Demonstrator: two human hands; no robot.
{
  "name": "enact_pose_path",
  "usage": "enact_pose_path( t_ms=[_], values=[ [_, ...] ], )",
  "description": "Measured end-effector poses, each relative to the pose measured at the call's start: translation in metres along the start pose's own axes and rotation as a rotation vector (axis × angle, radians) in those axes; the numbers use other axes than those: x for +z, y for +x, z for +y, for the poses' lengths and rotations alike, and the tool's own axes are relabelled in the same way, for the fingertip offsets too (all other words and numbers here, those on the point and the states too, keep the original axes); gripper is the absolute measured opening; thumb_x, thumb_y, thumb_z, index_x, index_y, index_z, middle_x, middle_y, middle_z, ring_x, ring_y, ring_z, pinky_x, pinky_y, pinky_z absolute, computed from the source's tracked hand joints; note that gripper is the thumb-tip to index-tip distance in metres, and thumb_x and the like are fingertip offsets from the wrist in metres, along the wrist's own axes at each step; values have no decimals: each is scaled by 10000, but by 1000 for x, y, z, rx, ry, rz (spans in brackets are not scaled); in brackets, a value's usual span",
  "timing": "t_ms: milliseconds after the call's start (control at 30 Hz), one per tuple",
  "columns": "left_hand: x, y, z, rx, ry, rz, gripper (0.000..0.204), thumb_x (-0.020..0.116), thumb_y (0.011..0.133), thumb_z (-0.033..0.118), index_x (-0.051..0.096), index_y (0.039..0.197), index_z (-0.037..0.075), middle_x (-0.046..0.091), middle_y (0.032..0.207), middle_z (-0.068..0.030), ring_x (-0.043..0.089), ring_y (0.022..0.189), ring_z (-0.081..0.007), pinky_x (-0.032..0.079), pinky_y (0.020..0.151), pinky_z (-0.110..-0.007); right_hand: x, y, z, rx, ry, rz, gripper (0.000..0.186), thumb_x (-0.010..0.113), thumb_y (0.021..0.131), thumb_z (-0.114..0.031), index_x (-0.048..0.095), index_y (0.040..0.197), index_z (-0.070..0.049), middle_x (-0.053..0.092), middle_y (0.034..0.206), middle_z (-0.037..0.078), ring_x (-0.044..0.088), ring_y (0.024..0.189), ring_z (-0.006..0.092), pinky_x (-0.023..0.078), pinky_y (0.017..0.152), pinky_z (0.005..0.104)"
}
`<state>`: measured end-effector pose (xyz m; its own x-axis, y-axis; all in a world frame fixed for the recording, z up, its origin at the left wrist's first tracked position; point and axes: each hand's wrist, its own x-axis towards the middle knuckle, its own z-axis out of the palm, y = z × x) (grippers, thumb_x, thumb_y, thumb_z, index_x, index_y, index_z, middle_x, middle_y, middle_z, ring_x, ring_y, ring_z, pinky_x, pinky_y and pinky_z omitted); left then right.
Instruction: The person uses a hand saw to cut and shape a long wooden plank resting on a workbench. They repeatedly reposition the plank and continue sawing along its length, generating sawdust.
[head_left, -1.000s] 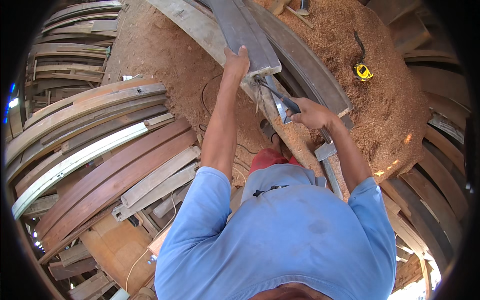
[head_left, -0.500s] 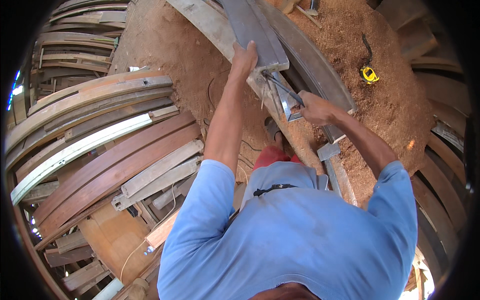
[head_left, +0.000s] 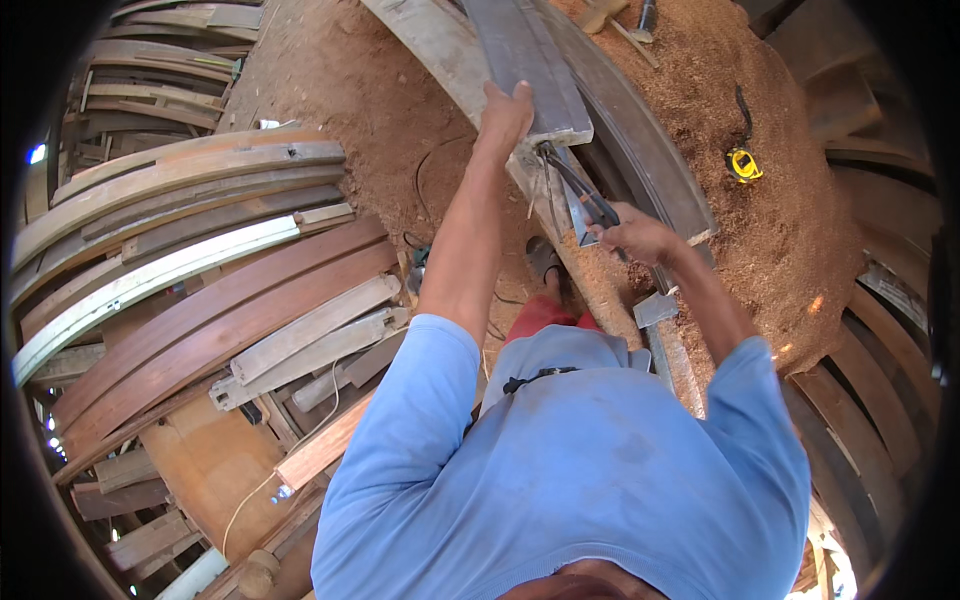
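My left hand (head_left: 506, 118) grips the left edge of a dark grey wooden board (head_left: 525, 70) near its pale cut end. In my right hand (head_left: 638, 234) are long dark pincers (head_left: 580, 188), their two handles spread apart. The jaws reach in under the board's end, where the hand and board leave them partly hidden. Below the pincers a shiny metal strip (head_left: 576, 212) lies against the timber. The board rests across a long pale beam (head_left: 430, 55).
A second grey plank (head_left: 655, 140) runs along the right. On the sawdust lie a yellow tape measure (head_left: 742, 165) and a dark-handled tool (head_left: 645, 22). Stacked timber (head_left: 200, 195) fills the left, and more planks (head_left: 880, 370) stand at the right. A thin cord (head_left: 240, 510) crosses the lower left.
The pincers' handles have spread apart, and my right hand has shifted slightly downward and right. My left hand still grips the board, while the whole view has moved a little.
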<state>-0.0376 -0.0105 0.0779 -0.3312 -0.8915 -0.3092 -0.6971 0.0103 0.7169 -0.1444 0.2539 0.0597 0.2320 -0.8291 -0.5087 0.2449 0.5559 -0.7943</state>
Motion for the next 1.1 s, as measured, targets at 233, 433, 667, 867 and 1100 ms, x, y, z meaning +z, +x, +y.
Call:
enact_pose_path(
  t_ms=[233,433,667,867,1100],
  values=[
    [4,1,-5,-13,-34,-24,825,523,1001,412,169,1555,-87,509,1416,-394,519,1335,-499,387,1144,-465,6,-13,-30,-24,-692,250,342,561,878,-88,521,1181,64,568,876,65,584,799,274,493,722,391],
    [-1,6,-3,-14,-13,-10,803,515,1004,411,182,1550,-74,521,1411,-383,528,1327,-498,389,1142,-467,8,4,0,-56,-158,53,339,561,893,-94,516,1188,67,575,880,70,592,815,226,490,710,354],
    [-7,9,-16,69,-138,-24,735,518,1010,376,238,1520,-71,547,1372,-389,545,1302,-507,409,1117,-469,32,-27,-71,153,-779,220,433,528,893,-85,490,1291,80,595,885,186,629,839,267,517,755,395],
    [-33,-21,-24,64,-40,-10,693,525,1015,354,276,1505,-68,558,1356,-388,551,1294,-507,417,1110,-458,58,22,39,-62,336,-45,480,701,806,-83,554,1258,-14,527,943,-27,527,845,107,471,768,278],
    [-33,-14,-22,79,-19,9,691,532,1015,354,302,1498,-82,547,1372,-387,539,1313,-495,410,1115,-452,73,36,58,-145,500,-65,489,715,820,-132,543,1261,-10,556,954,-4,541,817,108,473,742,272]
  ],
)
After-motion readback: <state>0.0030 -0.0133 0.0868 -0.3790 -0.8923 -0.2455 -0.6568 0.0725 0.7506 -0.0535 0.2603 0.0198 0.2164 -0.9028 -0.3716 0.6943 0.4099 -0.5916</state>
